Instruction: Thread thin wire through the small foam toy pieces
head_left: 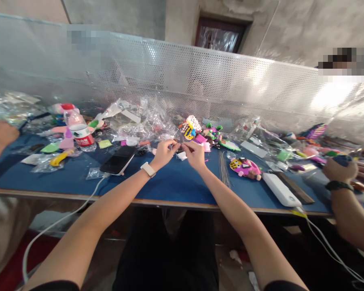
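Two hands: left hand (pixel 164 152) and right hand (pixel 194 154) meet, fingers pinched on a small piece (pixel 178 150), too tiny to tell its axis.
Phones: one phone (pixel 119 160) at 9 o'clock.
Power banks: one power bank (pixel 280 189) at 3 o'clock.

Left arm: bare, extended forward and inward from lower left, elbow slightly bent, a pale band worn at the wrist. Left hand (pixel 164 153): fingers curled, thumb and forefinger pinched together at the meeting point of both hands, knuckles up.

Right arm: bare, extended forward and inward from lower right, forearm nearly straight. Right hand (pixel 194 154): fingers curled, fingertips pinched and turned toward the left hand, back of hand up.

Hands: fingertips touching or nearly so at the shared pinch; wrists well apart behind it.
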`<state>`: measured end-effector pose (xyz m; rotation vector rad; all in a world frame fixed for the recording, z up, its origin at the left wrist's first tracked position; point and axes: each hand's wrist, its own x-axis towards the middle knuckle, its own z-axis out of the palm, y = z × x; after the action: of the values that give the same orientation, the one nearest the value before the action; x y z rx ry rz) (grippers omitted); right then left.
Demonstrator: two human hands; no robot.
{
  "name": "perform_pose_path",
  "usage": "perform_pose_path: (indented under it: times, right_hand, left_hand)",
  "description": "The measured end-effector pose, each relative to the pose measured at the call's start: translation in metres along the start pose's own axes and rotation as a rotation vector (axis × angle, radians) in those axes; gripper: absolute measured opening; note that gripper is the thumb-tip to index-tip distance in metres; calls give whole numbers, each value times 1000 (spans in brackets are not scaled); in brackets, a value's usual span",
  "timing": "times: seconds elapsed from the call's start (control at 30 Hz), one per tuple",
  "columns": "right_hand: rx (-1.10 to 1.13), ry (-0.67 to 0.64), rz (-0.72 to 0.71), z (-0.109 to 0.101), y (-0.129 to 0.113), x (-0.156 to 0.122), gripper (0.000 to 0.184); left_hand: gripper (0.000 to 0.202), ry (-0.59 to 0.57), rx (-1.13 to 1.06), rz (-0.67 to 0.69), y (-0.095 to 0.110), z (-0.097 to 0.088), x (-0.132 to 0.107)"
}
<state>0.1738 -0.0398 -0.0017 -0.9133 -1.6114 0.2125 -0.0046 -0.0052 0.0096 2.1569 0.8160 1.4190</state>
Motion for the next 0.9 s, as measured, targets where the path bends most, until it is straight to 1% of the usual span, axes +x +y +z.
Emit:
perform_pose_path:
  times: [0.07, 0.13, 0.17, 0.2, 0.23, 0.3, 0.4, 0.47, 0.53, 0.6, 0.7, 0.8, 0.9]
  right_hand:
    - [-13, 3, -6, 0, -1, 0, 29]
    - [-24, -8, -3, 0, -3, -1, 31]
    - [-27, -11, 4, 0, -3, -1, 33]
    - [-24, -9, 16, 1, -3, -1, 34]
    - [-12, 1, 36, 2, -2, -1, 35]
    - [49, 33, 100, 6, 0, -2, 36]
    - [195, 58, 218, 10, 3, -2, 36]
    - [277, 39, 284, 11, 4, 0, 34]
    - [307, -14, 312, 8, 4, 2, 31]
    - [249, -86, 286, 4, 2, 4, 30]
    - [143, -155, 214, -2, -1, 6, 33]
    - [160, -190, 193, -4, -1, 6, 40]
    - [135, -193, 179, -2, 1, 5, 45]
  left_hand:
    - [47, -17, -236, -182, -2, 3, 2]
    - [48, -34, -426, -337, -4, 5, 4]
    - [49, -41, -480, -386, -5, 5, 4]
    - [50, -47, -500, -406, -6, 5, 5]
    - [50, -53, -488, -396, -6, 5, 5]
    - [51, -53, -407, -318, -4, 2, 5]
    - [54, -43, -241, -157, -1, -1, 4]
    - [54, -35, -101, -48, 1, -1, 2]
    - [50, -23, 55, 59, 1, -2, 1]
    - [44, -21, 178, 144, 1, -3, -1]
    - [36, -77, 272, 233, 1, -8, -1]
    - [30, -127, 342, 295, 1, -14, 0]
    - [28, -131, 415, 324, 3, -18, 1]
